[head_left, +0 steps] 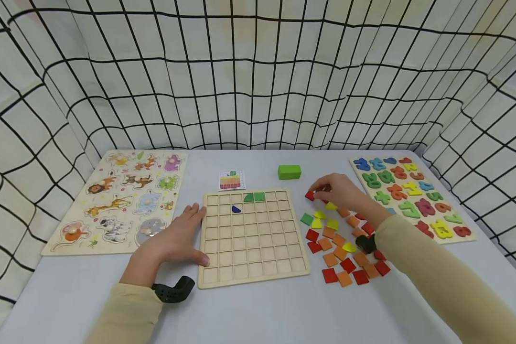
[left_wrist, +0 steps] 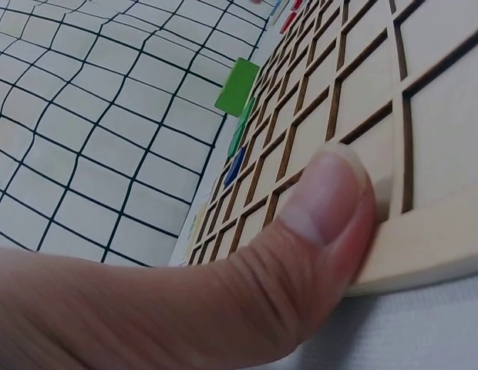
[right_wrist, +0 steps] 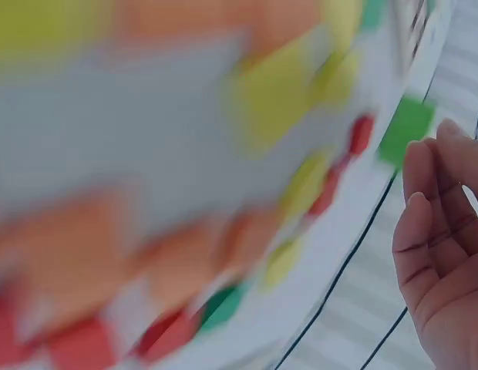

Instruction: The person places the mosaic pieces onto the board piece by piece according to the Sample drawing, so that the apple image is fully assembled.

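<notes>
My left hand (head_left: 178, 239) is spread along the left side of a wooden grid board (head_left: 251, 282), its thumb (left_wrist: 328, 196) resting on the frame near the lower-left corner. A quarter-round green tile (head_left: 249, 197) and a square green tile (head_left: 259, 196) lie in the board's top row, with a small dark blue tile (head_left: 236, 209) below. My right hand (head_left: 337, 193) is over the far end of the loose tiles, thumb and fingertips close together beside a red tile (head_left: 309, 195). In the right wrist view its fingers are loosely bent, with no tile visible between them.
Several red, orange, yellow and green tiles (head_left: 330, 260) lie scattered right of the board. Behind it are a small pattern card (head_left: 231, 180) and a green block (head_left: 289, 172). An animal puzzle (head_left: 124, 205) lies left, a number puzzle (head_left: 413, 196) right. Black netting (head_left: 253, 76) encloses the table.
</notes>
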{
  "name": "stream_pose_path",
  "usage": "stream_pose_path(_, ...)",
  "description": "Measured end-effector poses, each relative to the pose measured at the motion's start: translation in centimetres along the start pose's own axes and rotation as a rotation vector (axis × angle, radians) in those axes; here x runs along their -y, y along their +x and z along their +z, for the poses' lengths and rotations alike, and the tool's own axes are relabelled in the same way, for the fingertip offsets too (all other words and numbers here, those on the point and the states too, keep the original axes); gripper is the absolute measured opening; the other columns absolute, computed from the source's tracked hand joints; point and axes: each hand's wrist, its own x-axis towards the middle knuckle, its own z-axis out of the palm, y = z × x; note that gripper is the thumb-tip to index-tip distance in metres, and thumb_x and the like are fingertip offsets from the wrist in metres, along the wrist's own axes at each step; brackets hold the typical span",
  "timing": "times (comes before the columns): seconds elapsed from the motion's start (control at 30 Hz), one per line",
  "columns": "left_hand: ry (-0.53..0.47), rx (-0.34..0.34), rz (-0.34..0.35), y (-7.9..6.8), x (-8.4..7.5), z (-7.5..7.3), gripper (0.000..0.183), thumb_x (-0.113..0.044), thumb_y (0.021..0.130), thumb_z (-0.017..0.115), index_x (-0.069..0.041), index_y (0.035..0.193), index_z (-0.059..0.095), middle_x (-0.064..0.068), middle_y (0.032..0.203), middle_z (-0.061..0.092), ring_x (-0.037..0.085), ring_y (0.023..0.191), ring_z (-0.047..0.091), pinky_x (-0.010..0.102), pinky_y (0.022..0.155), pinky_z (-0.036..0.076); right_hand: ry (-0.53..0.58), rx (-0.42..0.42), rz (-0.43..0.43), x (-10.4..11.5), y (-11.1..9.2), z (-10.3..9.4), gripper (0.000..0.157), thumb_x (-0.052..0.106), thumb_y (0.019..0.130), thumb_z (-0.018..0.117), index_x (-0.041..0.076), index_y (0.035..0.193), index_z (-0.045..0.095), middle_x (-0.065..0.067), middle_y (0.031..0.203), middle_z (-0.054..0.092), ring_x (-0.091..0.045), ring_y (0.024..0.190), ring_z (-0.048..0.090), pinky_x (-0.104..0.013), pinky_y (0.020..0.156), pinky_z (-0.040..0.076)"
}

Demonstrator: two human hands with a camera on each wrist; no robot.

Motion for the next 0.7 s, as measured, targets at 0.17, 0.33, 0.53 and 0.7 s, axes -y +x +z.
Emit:
stream_pose_path(0.17, 0.003, -0.002, -0.003, -0.3, 0.3, -0.4, 0.129, -0.040, 0.066, 0.095, 0.010, 0.158, 0.019, 0.036, 0.166, 0.009, 0.055, 0.154, 0.006, 0.069, 0.123, 0.017, -0.064, -0.042, 0.052, -4.5, -2.7, -1.2, 0.022, 0.008, 0.099, 0.065, 0.002, 0.119, 0.074, -0.015, 0.109, 0.073, -0.024, 0.091, 0.062, -0.035, 0.080, 0.057)
stream_pose_path(0.33, -0.021, -0.009, 0.001, -0.6, 0.6, -0.2, 0.130, -0.038, 0.065, 0.096, 0.010, 0.158, 0.019, 0.037, 0.165, 0.009, 0.056, 0.153, 0.006, 0.071, 0.122, 0.016, -0.107, -0.020, 0.095, -6.5, -3.8, -1.4, 0.023, 0.008, 0.097, 0.067, -0.001, 0.117, 0.073, -0.016, 0.104, 0.072, -0.024, 0.088, 0.063, -0.033, 0.074, 0.057)
stream_pose_path(0.53, -0.040, -0.020, 0.012, -0.5, 0.6, 0.2, 0.130, -0.038, 0.064, 0.096, 0.010, 0.158, 0.020, 0.037, 0.165, 0.009, 0.056, 0.154, 0.006, 0.072, 0.122, 0.016, -0.168, 0.030, 0.157, -7.0, -3.6, -1.2, 0.024, 0.012, 0.095, 0.072, -0.002, 0.114, 0.071, -0.015, 0.102, 0.073, -0.024, 0.087, 0.062, -0.040, 0.083, 0.060)
stream_pose_path(0.7, -0.028, -0.030, 0.010, -0.4, 0.5, 0.3, 0.130, -0.038, 0.063, 0.097, 0.010, 0.158, 0.021, 0.037, 0.165, 0.011, 0.055, 0.154, 0.007, 0.071, 0.122, 0.018, -0.203, 0.048, 0.172, -6.7, -3.5, -1.2, 0.014, 0.012, 0.094, 0.073, 0.003, 0.104, 0.068, -0.012, 0.097, 0.070, -0.024, 0.086, 0.059, -0.043, 0.085, 0.058)
